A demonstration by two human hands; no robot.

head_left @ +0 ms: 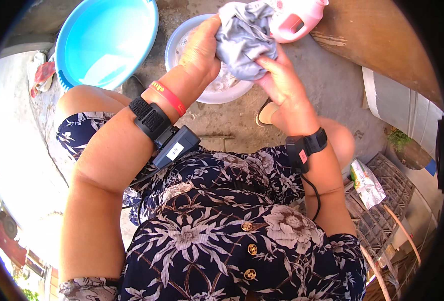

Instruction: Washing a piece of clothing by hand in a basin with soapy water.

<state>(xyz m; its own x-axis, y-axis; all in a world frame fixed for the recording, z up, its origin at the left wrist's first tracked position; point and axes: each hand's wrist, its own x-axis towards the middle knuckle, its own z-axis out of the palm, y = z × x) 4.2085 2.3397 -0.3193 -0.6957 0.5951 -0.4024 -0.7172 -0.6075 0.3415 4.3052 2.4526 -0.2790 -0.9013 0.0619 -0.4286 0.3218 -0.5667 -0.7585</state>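
Note:
A bunched grey cloth (244, 37) is held up between my two hands, over the right part of a pale basin (224, 95). My left hand (202, 52) grips the cloth's left side, its fingers partly hidden behind the folds. On the lower right side my right hand (280, 75) closes on the cloth, thumb on top. Whitish, sudsy-looking water shows in the basin below. Just right of the cloth stands a pink jug (298, 20) with a handle, touching or nearly touching it in this view.
A large blue tub (106, 40) with water sits at the far left. Brown boarding (382, 35) and a pale ribbed panel (407, 95) border the right side. A crumpled packet (367, 184) lies on a dark grate (382, 220) at right, near wooden sticks (402, 233).

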